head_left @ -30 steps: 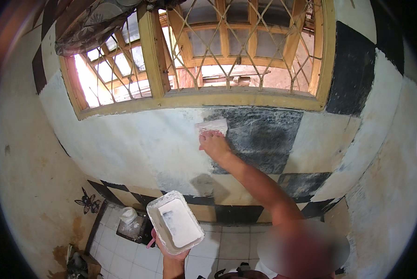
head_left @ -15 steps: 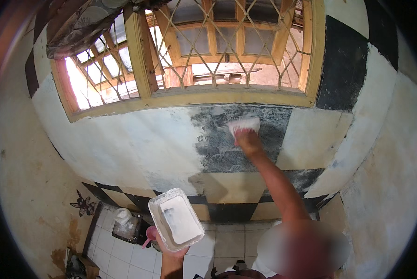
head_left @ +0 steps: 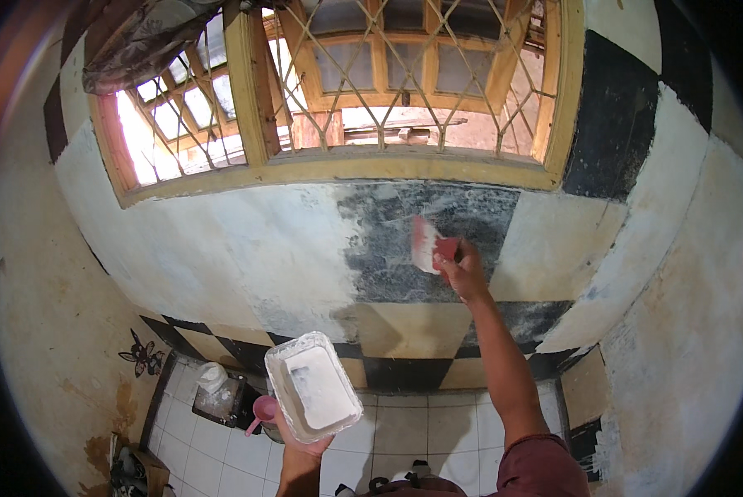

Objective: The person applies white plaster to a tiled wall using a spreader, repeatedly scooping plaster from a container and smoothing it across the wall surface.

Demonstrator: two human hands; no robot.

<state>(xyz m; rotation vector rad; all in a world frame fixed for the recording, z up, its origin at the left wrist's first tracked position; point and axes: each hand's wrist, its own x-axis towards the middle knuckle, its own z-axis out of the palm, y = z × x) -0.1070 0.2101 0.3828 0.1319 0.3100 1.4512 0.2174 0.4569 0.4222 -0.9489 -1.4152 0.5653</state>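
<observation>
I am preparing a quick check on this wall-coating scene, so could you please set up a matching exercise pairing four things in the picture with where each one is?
Things:
1. Tray of white putty
2. Red-handled scraper
3. Pink scoop
4. Yellow window frame

Places:
A. Above the coated wall
B. Held up by the left hand
C. Pressed against the dark wall patch by the right hand
D. Down on the tiled floor, left of the tray

Pairs: 1-B, 2-C, 3-D, 4-A
</observation>
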